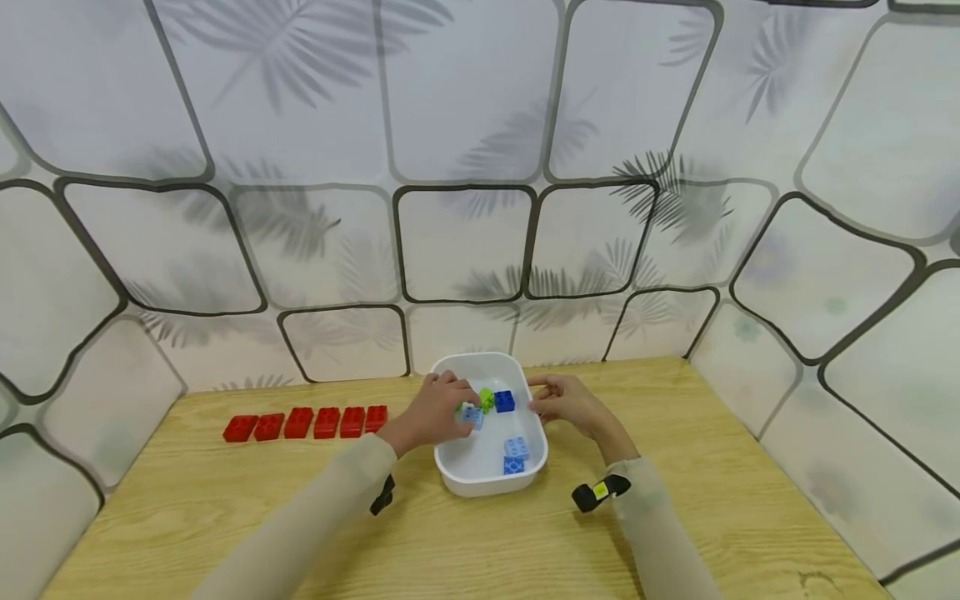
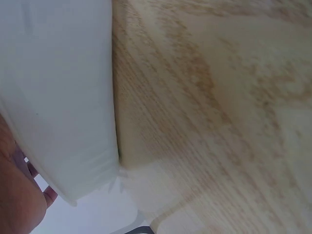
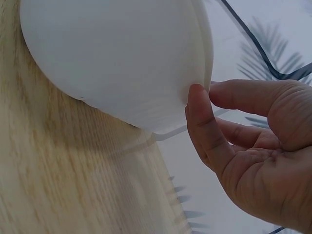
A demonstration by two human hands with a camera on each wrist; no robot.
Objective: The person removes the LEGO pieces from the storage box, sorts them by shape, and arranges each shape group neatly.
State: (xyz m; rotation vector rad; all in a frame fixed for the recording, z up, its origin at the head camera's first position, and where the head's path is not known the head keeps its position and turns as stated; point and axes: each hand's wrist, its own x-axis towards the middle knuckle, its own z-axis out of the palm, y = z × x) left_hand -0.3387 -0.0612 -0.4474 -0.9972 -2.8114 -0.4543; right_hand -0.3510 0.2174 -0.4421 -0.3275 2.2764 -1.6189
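A white plastic box (image 1: 480,481) stands on the table with toy bricks inside. My left hand (image 1: 435,410) reaches over its left rim, thumb and fingers curled around a light blue brick (image 1: 472,417). Right by these fingertips are a bright green piece (image 1: 487,400) and a dark blue brick (image 1: 504,402). Nearer the front of the box lie a second light blue brick (image 1: 517,447) and a mid-blue brick (image 1: 513,465). With thumb and fingertips, my right hand (image 3: 258,146) pinches the box's right rim. In the left wrist view, the box wall (image 2: 63,97) hides most of the left hand.
A row of several red bricks (image 1: 297,422) runs along the table left of the box, its right end close to the left forearm. The wooden table (image 1: 465,550) ends at a patterned backdrop (image 1: 465,242) behind and at both sides.
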